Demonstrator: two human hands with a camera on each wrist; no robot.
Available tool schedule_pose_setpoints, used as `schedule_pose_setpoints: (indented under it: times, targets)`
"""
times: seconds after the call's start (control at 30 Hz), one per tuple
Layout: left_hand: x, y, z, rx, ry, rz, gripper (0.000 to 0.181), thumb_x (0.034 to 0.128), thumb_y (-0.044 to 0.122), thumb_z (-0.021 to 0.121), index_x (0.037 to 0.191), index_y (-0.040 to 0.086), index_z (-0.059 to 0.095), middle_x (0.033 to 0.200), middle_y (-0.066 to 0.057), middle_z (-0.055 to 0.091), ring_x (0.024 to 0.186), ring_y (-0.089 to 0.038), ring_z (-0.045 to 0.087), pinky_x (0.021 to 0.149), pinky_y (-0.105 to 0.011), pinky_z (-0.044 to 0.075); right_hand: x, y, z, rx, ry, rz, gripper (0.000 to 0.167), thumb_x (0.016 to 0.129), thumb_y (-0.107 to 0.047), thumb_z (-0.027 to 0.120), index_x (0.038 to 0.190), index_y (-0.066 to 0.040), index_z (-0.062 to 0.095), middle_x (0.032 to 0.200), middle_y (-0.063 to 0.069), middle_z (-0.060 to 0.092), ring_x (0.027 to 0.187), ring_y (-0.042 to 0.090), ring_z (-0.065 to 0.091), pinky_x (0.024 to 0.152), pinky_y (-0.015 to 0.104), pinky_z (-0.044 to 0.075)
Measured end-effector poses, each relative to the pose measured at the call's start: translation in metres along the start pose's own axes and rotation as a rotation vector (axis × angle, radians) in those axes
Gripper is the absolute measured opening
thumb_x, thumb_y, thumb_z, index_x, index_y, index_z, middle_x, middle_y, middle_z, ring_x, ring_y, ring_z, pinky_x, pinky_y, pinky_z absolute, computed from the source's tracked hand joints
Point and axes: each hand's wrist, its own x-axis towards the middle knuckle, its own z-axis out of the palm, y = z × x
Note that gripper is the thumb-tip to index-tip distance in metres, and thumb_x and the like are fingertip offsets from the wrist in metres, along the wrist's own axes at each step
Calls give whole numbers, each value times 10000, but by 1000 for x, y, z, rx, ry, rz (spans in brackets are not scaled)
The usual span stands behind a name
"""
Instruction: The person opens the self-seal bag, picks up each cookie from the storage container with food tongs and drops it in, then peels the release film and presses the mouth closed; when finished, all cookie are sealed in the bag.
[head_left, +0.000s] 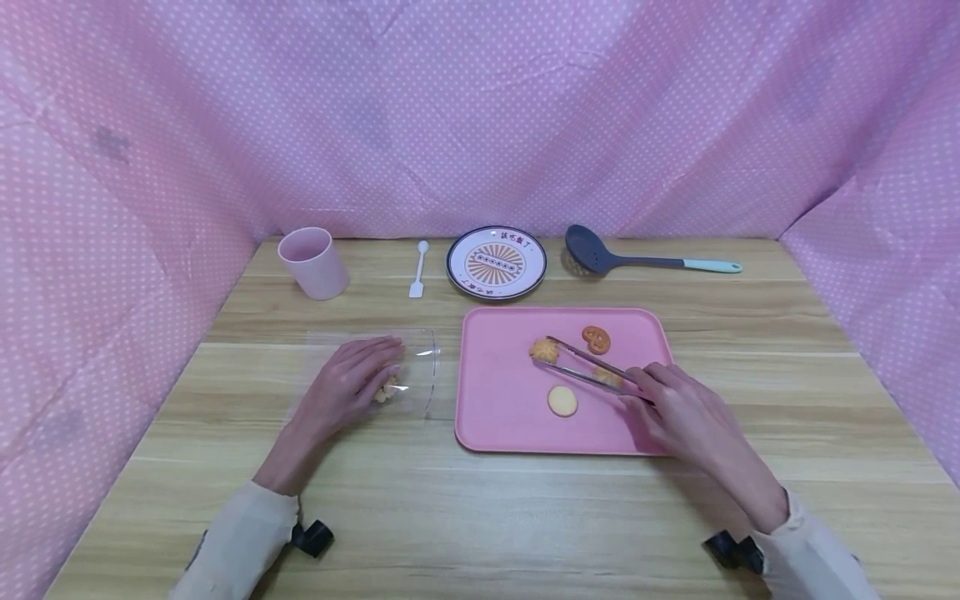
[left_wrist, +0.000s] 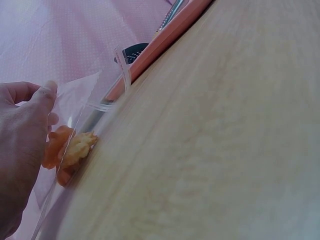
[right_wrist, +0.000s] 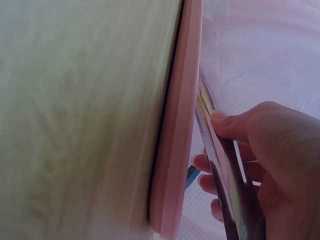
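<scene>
My right hand (head_left: 686, 408) grips metal tongs (head_left: 588, 358) over the pink tray (head_left: 495, 417). The tongs' tips stand on either side of a flower-shaped cookie (head_left: 543, 350); whether they touch it I cannot tell. Under the tongs' arms lies another cookie (head_left: 607, 377), partly covered. A pretzel-shaped cookie (head_left: 596, 339) and a pale round cookie (head_left: 562, 401) are also on the tray. To the left, my left hand (head_left: 352, 379) holds the upper film of a clear plastic bag (head_left: 420, 358) between thumb and fingers. Cookies (left_wrist: 77, 150) sit inside that bag, partly hidden by the hand in the head view.
Along the back of the wooden table (head_left: 480, 525) stand a pink cup (head_left: 318, 271), a small white spatula (head_left: 419, 271), a patterned plate (head_left: 497, 263) and a slotted ladle (head_left: 592, 250) with a pale blue handle end. A dotted pink cloth (head_left: 480, 117) hangs behind.
</scene>
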Motion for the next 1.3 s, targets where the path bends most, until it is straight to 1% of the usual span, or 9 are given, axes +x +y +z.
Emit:
schedule_pose_setpoints:
  times: [0.17,0.43,0.53,0.67,0.9,1.03,1.17,1.3]
  targets:
    - [0,0,0,-1,3,7,390,846,-7,776,1232,-12,718,1289,-169,697,1198,-368,647,1037,-534,479,4,-3,2,0,9,-27,297,847,-52,836,1127,-14,747,959,96,669,728,204,568,597,372,542]
    - [1,0,0,-3,3,4,399,843,-15,778,1237,-5,718,1301,-160,694,1210,-363,642,1049,-527,475,13,-13,6,7,24,-65,315,815,-6,847,1110,-47,746,931,76,671,746,212,585,609,368,546]
    - [1,0,0,2,2,1,387,853,-4,779,1235,-5,720,1302,-161,693,1212,-362,642,1052,-529,474,17,-15,8,24,55,-108,291,813,7,835,1086,-37,745,927,79,682,746,218,589,607,364,538]
    - [0,0,0,6,5,3,386,855,-8,775,1237,-7,718,1302,-165,692,1209,-364,643,1054,-530,473,23,-19,12,46,89,-154,256,828,-16,833,1067,-17,744,921,84,692,746,232,586,620,365,532]
    - [0,0,-1,3,6,7,386,857,3,765,1240,-3,717,1295,-165,695,1208,-365,641,1058,-516,469,30,-29,12,50,43,-128,338,828,-29,852,1144,-4,734,991,126,711,780,252,614,664,378,563]
    - [1,1,-2,-8,5,4,353,888,21,740,1239,-6,715,1289,-166,697,1211,-362,638,1064,-504,466,34,-34,14,68,67,-156,330,848,-37,840,1151,12,721,1010,141,709,809,276,639,703,409,582]
    - [2,2,-2,-8,7,6,330,908,30,725,1236,-9,715,1282,-170,700,1206,-365,639,1056,-507,471,39,-39,17,68,85,-184,331,853,-54,849,1144,22,712,993,134,692,829,274,659,729,422,595]
    - [2,2,-2,-9,9,12,330,913,42,720,1239,-10,713,1285,-176,697,1208,-369,638,1052,-519,471,42,-43,20,60,85,-201,313,853,-87,859,1116,5,714,967,108,677,796,257,651,693,410,594]
